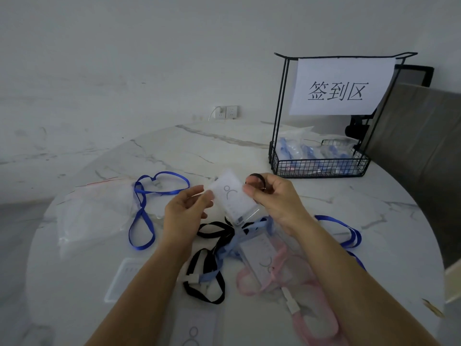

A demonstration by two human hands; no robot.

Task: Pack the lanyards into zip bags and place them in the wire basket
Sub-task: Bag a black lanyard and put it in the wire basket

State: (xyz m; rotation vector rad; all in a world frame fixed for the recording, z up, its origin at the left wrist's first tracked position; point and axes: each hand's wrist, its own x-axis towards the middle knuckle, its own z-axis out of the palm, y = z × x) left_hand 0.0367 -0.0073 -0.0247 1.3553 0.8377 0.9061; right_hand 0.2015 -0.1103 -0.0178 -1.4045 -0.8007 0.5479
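Badge holder [233, 198], frosted plastic rectangle, pinched by left hand [185, 211], right hand [272, 199]

Dim, flat light; soft focus, fisheye warp at edges

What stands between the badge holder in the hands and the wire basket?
Nothing visible lies on the table between the badge holder and the basket. A paper sign covers the frame's upper front, but the gap below it, above the low wire wall, is open.
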